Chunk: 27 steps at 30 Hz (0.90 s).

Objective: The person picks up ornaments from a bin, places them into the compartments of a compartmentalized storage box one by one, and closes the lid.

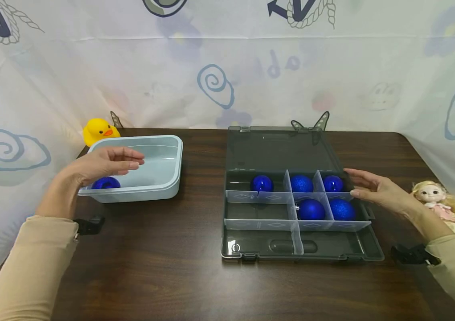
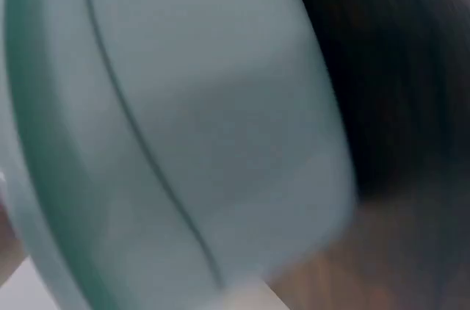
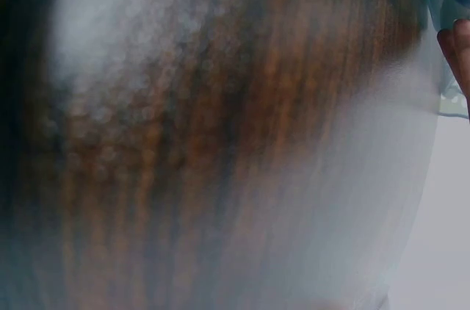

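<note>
In the head view my left hand (image 1: 108,162) hovers over the left part of a pale blue plastic bin (image 1: 163,192), fingers loosely extended and nothing visible in them. Below its palm, a shiny blue ball (image 1: 106,183) lies in the bin, partly covered by the hand. My right hand (image 1: 379,189) is at the right side of an open dark see-through divided box (image 1: 259,247), fingertips right at its edge. Several blue baubles sit in its back and middle rows, among them a shiny one (image 1: 262,183), a matte one (image 1: 311,209) and a glittery one (image 1: 342,209).
A yellow rubber duck (image 1: 100,131) stands behind the bin. To the right of my right hand, a small blond doll (image 1: 437,203) sits near the table edge. The box lid (image 1: 279,149) lies folded back toward the printed curtain (image 1: 251,80). Dark wooden table (image 1: 163,263) extends in front.
</note>
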Each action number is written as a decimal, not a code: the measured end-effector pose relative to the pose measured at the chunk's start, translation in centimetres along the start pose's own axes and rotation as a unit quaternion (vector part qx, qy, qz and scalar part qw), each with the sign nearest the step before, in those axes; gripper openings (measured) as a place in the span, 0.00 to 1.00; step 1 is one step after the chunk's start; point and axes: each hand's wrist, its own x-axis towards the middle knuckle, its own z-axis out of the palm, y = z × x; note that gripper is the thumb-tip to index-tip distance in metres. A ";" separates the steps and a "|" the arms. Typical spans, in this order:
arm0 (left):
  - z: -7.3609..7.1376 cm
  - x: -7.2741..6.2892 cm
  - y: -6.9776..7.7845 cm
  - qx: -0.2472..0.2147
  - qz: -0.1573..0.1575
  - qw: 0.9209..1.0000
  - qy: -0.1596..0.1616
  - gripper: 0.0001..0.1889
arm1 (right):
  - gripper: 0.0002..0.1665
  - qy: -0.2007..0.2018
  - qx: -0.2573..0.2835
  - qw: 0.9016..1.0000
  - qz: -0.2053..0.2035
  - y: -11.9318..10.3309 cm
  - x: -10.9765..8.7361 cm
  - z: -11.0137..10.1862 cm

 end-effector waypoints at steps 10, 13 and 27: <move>-2.5 -0.9 -3.3 0.056 -0.070 0.995 0.045 0.32 | 0.38 -0.003 0.010 1.000 -0.004 -0.1 0.0 0.2; -2.5 -0.7 -3.4 0.058 -0.075 0.995 0.042 0.33 | 0.38 -0.003 0.014 1.000 -0.007 0.0 0.0 0.2; -2.1 0.1 -4.2 0.090 -0.070 0.993 -0.002 0.29 | 0.37 -0.003 0.023 1.000 -0.018 0.0 0.1 0.2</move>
